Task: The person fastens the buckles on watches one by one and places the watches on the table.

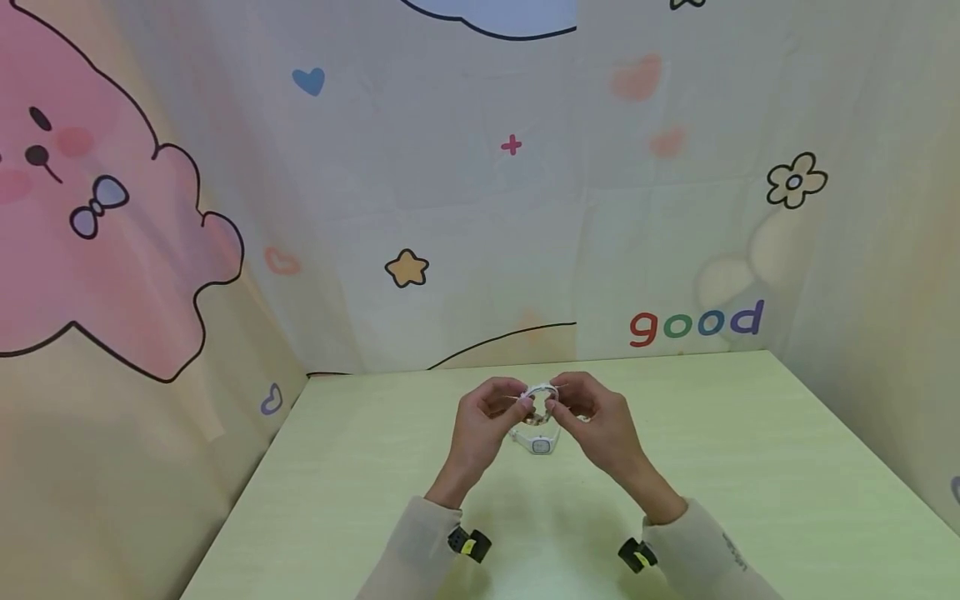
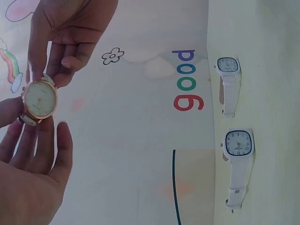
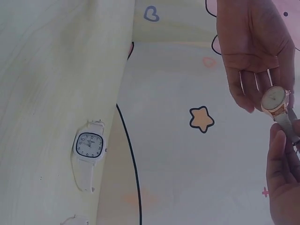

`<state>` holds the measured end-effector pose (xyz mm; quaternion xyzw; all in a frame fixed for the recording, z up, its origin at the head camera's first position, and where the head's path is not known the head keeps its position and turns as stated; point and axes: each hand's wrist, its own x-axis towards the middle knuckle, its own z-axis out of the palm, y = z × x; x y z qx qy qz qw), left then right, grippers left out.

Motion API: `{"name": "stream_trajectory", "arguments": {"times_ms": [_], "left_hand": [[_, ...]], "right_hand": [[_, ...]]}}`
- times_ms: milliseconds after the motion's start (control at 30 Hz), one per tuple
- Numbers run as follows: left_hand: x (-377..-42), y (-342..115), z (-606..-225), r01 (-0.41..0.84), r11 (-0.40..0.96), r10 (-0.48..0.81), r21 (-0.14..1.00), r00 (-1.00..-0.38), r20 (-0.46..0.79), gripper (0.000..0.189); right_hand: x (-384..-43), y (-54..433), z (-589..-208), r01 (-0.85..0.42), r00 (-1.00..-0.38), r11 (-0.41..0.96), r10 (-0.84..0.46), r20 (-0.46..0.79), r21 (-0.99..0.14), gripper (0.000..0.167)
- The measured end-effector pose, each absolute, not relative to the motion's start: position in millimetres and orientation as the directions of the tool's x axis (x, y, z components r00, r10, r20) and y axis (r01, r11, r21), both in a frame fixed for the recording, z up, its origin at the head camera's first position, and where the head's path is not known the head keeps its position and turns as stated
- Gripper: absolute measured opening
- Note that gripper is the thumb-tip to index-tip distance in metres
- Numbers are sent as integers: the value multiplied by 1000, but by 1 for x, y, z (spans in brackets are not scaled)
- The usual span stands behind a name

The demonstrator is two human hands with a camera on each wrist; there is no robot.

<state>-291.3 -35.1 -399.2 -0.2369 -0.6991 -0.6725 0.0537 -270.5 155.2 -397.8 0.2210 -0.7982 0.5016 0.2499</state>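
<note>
A round wristwatch (image 2: 40,99) with a rose-gold case and a white strap is held up in both hands above the table. My left hand (image 1: 480,425) pinches one side of it between thumb and fingers. From the other side, my right hand (image 1: 603,421) grips the white strap (image 3: 285,123). In the head view the strap arches into a loop, with the gold case at its lower end. Beneath the hands, a white square-faced watch (image 1: 541,446) lies on the table. Another white watch (image 2: 228,65) lies farther right, mostly hidden behind my right hand in the head view.
The pale green table (image 1: 360,483) runs back to a printed curtain (image 1: 465,192), which also hangs along both sides. Each wrist carries a small black camera strap mount (image 1: 470,544) with a yellow mark.
</note>
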Motion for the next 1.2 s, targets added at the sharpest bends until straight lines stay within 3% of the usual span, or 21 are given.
{"name": "stream_trajectory", "arguments": {"times_ms": [200,533,867,1200], "left_hand": [[-291,-33,-399,432,73,273,899,-876,399,23],[-292,-32,-400,452,80,203,888,-880,430,17],[-294,-33,-402,416,-57,185,908,-889,419,21],[-294,-37,-400,384,-73,167,920,-905,391,18]], "right_hand": [[-274,158,-397,-652,-734,400,-117,669,-644,19],[-276,163,-396,-713,-657,457,-171,734,-531,18],[-275,157,-396,-677,-711,407,-151,686,-613,19],[-277,155,-394,-647,-746,375,-128,654,-664,17]]}}
